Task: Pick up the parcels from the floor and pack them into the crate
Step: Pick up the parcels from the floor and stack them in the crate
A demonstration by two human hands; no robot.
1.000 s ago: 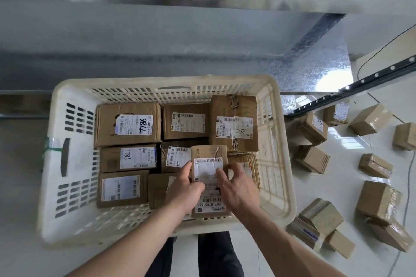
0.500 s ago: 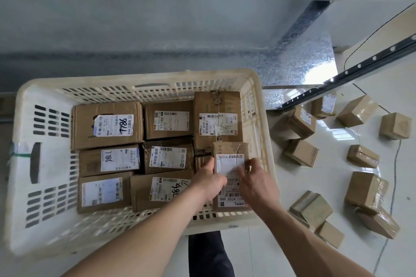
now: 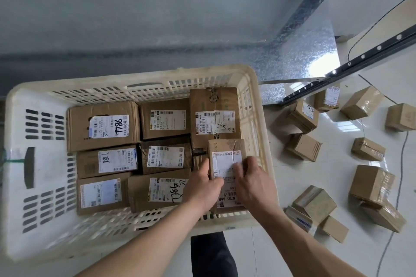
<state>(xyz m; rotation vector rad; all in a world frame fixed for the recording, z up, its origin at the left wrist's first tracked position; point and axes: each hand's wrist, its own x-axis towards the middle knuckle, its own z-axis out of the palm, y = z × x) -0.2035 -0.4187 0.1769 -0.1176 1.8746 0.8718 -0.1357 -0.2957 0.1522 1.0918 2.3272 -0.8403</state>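
A cream plastic crate (image 3: 38,186) stands on the floor, holding several brown cardboard parcels with white labels. At its near right corner lies a long parcel (image 3: 225,148) with a white label. My left hand (image 3: 202,186) grips its left edge and my right hand (image 3: 254,184) presses on its right side and top. Part of its label is hidden under my fingers. More brown parcels lie loose on the white floor to the right, such as one (image 3: 304,146) near the crate and a larger one (image 3: 371,184) farther out.
A grey metal wall and a shiny metal sheet (image 3: 292,58) rise behind the crate. A black perforated rail (image 3: 360,56) runs diagonally at the upper right. A thin cable (image 3: 400,164) trails over the floor among the parcels. My dark trouser leg (image 3: 211,254) is below the crate.
Both hands have carried the long parcel rightward and lower, from the crate's middle front into its near right corner. The view has swung right, showing more of the floor.
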